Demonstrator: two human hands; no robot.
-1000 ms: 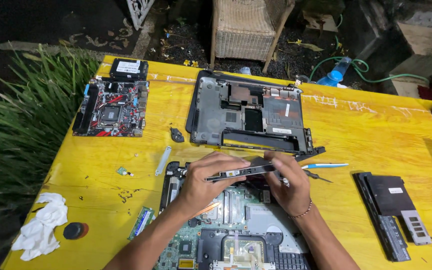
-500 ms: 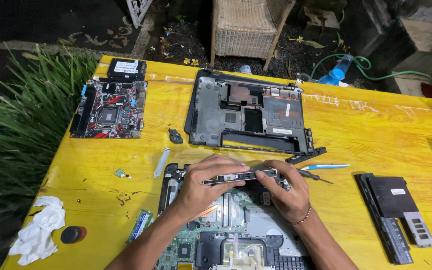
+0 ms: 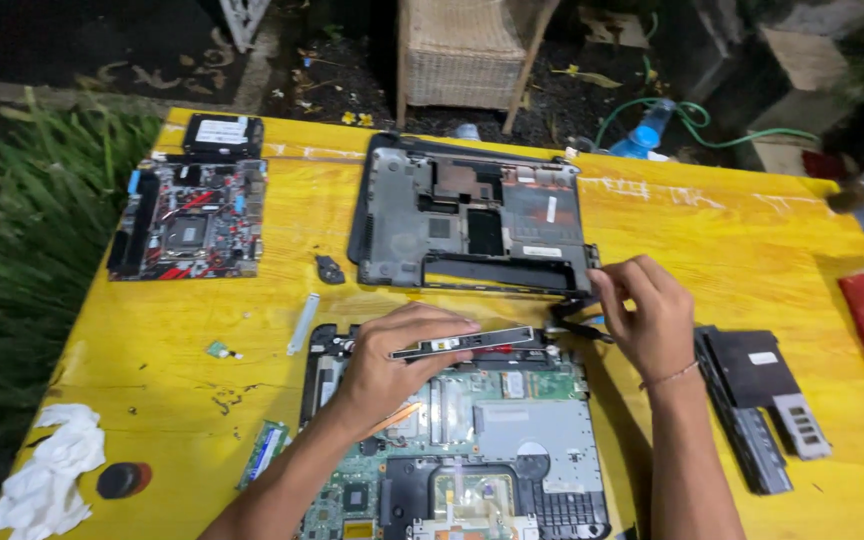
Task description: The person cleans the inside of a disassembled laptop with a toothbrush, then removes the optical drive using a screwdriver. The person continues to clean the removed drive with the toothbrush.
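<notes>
My left hand (image 3: 392, 360): grip closed over thin flat metal drive strip (image 3: 467, 343), held level above open laptop board (image 3: 472, 440), green, ribbed silver plate. My right hand (image 3: 652, 315): fingertips pinched on black bracket (image 3: 577, 322) just beside front edge of grey plastic laptop shell (image 3: 472, 215). Glossy yellow tabletop (image 3: 712, 240): open room right of shell; black battery pack (image 3: 762, 400) near right wrist; red-black motherboard (image 3: 187, 220) far left
</notes>
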